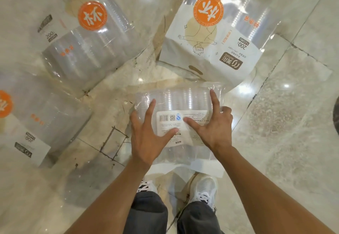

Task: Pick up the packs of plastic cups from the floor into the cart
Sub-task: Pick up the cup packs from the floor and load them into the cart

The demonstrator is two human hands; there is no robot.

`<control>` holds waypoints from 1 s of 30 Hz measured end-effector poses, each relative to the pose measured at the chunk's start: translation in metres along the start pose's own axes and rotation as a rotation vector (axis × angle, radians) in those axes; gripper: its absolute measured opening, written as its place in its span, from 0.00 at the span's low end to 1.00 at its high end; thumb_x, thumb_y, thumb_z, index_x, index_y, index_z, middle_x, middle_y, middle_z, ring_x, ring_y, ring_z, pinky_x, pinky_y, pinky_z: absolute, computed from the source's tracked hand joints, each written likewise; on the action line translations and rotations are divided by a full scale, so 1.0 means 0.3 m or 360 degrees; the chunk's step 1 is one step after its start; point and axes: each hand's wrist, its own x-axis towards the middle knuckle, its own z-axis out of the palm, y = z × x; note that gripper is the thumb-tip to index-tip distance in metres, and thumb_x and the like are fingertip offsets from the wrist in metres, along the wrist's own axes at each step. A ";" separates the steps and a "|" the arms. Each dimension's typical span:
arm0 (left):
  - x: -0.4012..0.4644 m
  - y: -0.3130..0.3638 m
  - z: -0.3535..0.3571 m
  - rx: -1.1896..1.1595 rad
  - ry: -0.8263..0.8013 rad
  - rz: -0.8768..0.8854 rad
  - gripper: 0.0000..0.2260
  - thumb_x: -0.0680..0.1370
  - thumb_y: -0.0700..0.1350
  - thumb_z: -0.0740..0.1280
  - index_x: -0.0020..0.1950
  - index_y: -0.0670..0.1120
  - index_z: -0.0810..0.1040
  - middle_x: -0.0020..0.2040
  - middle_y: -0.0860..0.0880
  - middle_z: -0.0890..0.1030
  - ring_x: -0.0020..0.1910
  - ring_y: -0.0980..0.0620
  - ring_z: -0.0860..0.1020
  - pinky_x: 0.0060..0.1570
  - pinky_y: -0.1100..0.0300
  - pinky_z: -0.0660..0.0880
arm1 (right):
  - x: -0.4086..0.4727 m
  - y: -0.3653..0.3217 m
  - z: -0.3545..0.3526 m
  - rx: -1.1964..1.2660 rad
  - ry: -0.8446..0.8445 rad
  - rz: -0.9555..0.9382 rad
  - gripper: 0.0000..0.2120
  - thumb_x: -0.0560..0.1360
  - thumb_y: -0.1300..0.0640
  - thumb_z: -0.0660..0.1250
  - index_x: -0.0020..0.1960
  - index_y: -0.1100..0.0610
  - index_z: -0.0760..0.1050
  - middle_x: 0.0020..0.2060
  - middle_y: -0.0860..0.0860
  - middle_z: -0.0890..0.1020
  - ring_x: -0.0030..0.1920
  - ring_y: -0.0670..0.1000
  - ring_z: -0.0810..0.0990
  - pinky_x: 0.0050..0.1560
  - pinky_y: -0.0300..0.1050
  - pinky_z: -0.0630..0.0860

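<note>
A clear pack of plastic cups (pixel 178 98) with a white barcode label lies face-down in front of my feet. My left hand (pixel 146 134) rests on its left side with fingers spread and straight. My right hand (pixel 214 123) lies on its right side, fingers spread, index finger stretched toward the far edge. Three more packs lie on the floor: one with an orange round logo at upper left (pixel 86 37), one at upper right (pixel 218 32), one at the left edge (pixel 31 116). No cart is in view.
The floor is glossy marble tile (pixel 286 123) with dark cracks and seams. My two sneakers (pixel 205 188) stand just below the near pack. A dark round object (pixel 336 114) shows at the right edge.
</note>
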 end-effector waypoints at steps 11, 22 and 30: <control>-0.237 0.633 -0.521 -0.0067 -0.0041 0.0278 0.47 0.65 0.71 0.77 0.79 0.72 0.56 0.76 0.48 0.59 0.77 0.49 0.63 0.63 0.54 0.73 | -0.397 -0.309 -0.706 0.0126 0.0313 0.0134 0.55 0.65 0.24 0.71 0.81 0.34 0.44 0.68 0.61 0.67 0.70 0.62 0.66 0.66 0.61 0.73; -0.770 1.624 -1.218 0.0015 -0.0236 0.0816 0.46 0.65 0.73 0.75 0.78 0.73 0.55 0.77 0.47 0.56 0.75 0.44 0.67 0.68 0.45 0.74 | -1.079 -0.634 -1.782 0.0360 0.0797 0.0265 0.55 0.63 0.23 0.71 0.81 0.34 0.46 0.65 0.61 0.68 0.68 0.64 0.69 0.65 0.59 0.73; -1.136 1.913 -1.441 0.0118 -0.0483 0.1234 0.46 0.64 0.77 0.72 0.77 0.73 0.54 0.75 0.49 0.58 0.67 0.42 0.74 0.63 0.43 0.77 | -1.614 -0.682 -2.067 0.0488 0.1195 0.0537 0.55 0.65 0.22 0.70 0.82 0.36 0.47 0.64 0.66 0.69 0.69 0.66 0.66 0.66 0.61 0.70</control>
